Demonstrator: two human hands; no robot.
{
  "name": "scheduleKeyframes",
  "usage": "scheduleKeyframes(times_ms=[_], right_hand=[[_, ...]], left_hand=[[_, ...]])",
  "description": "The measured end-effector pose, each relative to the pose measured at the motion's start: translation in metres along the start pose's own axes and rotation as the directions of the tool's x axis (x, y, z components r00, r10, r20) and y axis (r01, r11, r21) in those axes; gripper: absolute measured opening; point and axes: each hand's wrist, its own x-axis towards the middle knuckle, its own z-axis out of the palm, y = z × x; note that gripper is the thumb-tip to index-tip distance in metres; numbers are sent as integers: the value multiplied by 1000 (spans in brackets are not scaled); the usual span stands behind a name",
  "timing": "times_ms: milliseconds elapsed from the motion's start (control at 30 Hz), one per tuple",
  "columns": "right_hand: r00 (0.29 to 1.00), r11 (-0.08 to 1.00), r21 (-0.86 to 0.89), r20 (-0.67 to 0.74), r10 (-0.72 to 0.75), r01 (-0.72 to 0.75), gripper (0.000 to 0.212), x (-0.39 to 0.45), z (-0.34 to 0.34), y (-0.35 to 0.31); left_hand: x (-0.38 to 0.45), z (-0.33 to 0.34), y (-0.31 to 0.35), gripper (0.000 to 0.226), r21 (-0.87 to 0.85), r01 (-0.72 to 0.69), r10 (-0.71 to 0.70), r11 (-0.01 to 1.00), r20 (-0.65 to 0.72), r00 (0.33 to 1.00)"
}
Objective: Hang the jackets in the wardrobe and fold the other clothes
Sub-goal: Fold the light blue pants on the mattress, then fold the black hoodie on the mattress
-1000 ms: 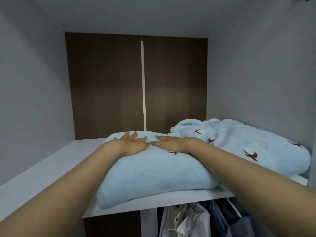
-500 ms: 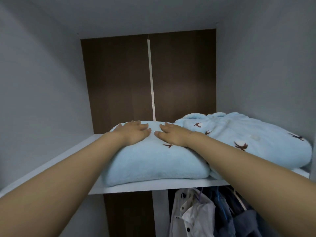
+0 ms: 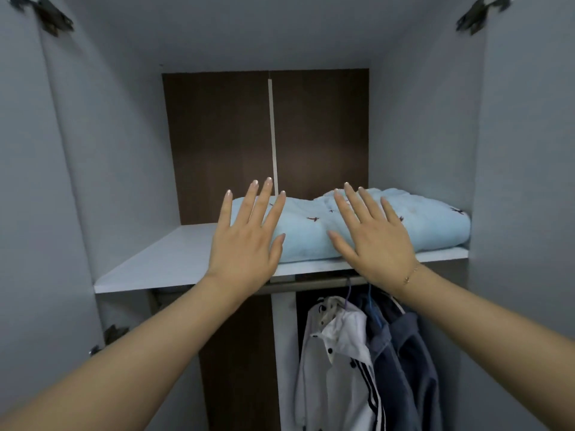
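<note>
Head view: both hands spread before the wardrobe shelf

Head camera faces my open wardrobe (image 3: 429, 126). Its white shelf (image 3: 174, 259) carries the folded light-blue fleece clothes (image 3: 357, 225) on the right half. Below, on the rail (image 3: 311, 287), hang a white jacket (image 3: 336, 362) and dark blue jackets (image 3: 404, 353). My left hand (image 3: 245, 244) and right hand (image 3: 373, 241) are raised with fingers straight and spread, holding nothing. A thin bracelet (image 3: 411, 275) circles my right wrist.

A thin gold bracelet (image 3: 411, 274) is seen at the lower right. Dark metal hinges (image 3: 51, 14) are fixed at the upper left and upper right (image 3: 479, 12), and another hinge (image 3: 109, 335) is mounted lower on the left side.
</note>
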Motion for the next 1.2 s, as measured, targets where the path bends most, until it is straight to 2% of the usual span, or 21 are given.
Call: scheduleKeyframes(times_ms=[133, 300, 500, 700, 867, 1000, 1200], right_hand=[[995, 995, -76, -74, 65, -70, 71, -74, -40, -16], [974, 976, -87, -131, 186, -199, 70, -185, -83, -39], [966, 936, -247, -8, 258, -252, 68, -321, -137, -37], [888, 817, -440, 89, 452, -372, 68, -452, -213, 7], [772, 670, -556, 78, 631, -492, 67, -567, -275, 52], [637, 519, -633, 53, 769, -574, 68, -667, -329, 89], [402, 297, -713, 23, 915, -635, 69, -836, -419, 131]], left_hand=[[-62, -29, -3, 68, -93, -59, 47, 994, -126, 991], [-144, -63, 19, 64, -225, -152, 112, 962, -181, 977], [-211, -109, 91, 66, -389, -306, 250, 869, -189, 950], [-255, -172, 206, 65, -566, -458, 364, 685, -279, 889], [-281, -239, 315, 66, -664, -561, 443, 494, -363, 820], [-312, -309, 416, 65, -700, -630, 516, 336, -423, 745], [-390, -433, 565, 64, -694, -716, 628, 74, -525, 574]])
